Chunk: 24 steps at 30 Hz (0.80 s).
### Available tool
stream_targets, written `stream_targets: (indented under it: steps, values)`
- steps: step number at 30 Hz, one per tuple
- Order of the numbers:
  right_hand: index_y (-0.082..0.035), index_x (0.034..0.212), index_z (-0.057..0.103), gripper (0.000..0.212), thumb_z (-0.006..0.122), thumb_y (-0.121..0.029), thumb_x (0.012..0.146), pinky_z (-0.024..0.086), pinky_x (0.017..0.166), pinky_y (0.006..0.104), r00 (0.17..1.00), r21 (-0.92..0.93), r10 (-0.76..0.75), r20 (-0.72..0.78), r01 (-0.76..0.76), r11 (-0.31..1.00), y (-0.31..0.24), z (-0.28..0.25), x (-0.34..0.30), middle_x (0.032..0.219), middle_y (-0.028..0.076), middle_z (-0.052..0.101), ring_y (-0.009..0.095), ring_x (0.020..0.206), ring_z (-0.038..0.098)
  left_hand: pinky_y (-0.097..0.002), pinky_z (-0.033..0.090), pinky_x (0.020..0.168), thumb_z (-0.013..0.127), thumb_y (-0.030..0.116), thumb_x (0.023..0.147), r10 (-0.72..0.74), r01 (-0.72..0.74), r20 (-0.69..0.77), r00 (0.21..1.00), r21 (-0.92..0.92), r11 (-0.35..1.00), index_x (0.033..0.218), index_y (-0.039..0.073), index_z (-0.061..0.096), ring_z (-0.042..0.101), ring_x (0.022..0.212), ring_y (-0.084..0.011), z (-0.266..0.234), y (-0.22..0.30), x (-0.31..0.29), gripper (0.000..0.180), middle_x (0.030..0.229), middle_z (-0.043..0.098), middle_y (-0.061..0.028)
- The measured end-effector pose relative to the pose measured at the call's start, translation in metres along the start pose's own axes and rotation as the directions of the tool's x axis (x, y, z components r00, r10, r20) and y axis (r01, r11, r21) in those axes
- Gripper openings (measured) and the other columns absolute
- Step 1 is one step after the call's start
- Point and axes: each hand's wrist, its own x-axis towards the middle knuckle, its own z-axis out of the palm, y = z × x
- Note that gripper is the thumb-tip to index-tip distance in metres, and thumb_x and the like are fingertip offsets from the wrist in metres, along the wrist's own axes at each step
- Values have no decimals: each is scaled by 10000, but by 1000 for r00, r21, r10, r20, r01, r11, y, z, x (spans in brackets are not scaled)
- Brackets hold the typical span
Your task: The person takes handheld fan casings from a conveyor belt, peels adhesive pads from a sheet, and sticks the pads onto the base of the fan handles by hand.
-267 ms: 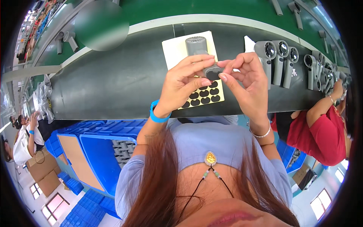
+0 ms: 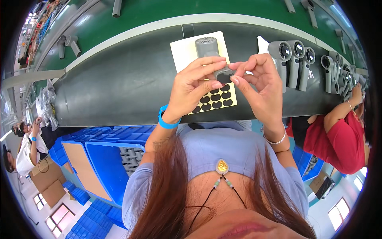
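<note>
A grey handheld fan (image 2: 207, 47) points its round vented head away from me, its handle end toward me. My left hand (image 2: 197, 79) is closed around the handle, fingers on top and thumb below. On the handle's end face lies a black oval sticker (image 2: 225, 76). My right hand (image 2: 256, 79) pinches at the sticker's right edge with thumb and forefinger, its other fingers curled. Beneath my hands is a pale yellow sheet of black stickers (image 2: 216, 104), set out in rows. Part of the sheet is hidden by the fan and my left hand.
Several grey handheld fans (image 2: 294, 65) lie in a row on the dark bench (image 2: 119, 83), right of my hands. Beyond runs a green conveyor (image 2: 167, 10) carrying grey fans. Blue crates (image 2: 107, 167) stand below left. A co-worker in red (image 2: 336, 139) sits at the right.
My hands and the fan have barely moved; the right fingertips stay at the sticker's edge. A grey fan part has come into view on the conveyor at the upper left.
</note>
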Motion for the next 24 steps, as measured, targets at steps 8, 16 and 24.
stream_targets:
  steps: [8,16,24]
  values:
    - [-39,1003,446,287,640,88,833,515,830,284,1000,-4,4,-11,-4,1000,0,0,0,891,73,593,197,1045,613,-254,568,811,630,-76,846,18,-19,-27,999,-29,999,1223,25,624,610,992,-159,4,-2,2,390,1280,545,-128]
    - [-39,997,446,280,637,87,835,520,815,274,1000,-12,-3,-5,3,1000,-1,1,1,905,73,585,183,1030,614,-257,575,813,627,-76,849,9,-9,-22,1000,-10,1000,1219,24,626,613,1005,-163,2,-1,2,384,1279,546,-134]
    - [-30,1001,447,276,635,85,835,527,797,270,1000,-46,4,-16,-5,999,-3,2,1,901,71,582,180,1021,616,-272,580,838,611,-76,865,10,-11,-22,1000,-55,998,1218,9,619,623,1011,-180,3,-2,2,364,1282,536,-145]
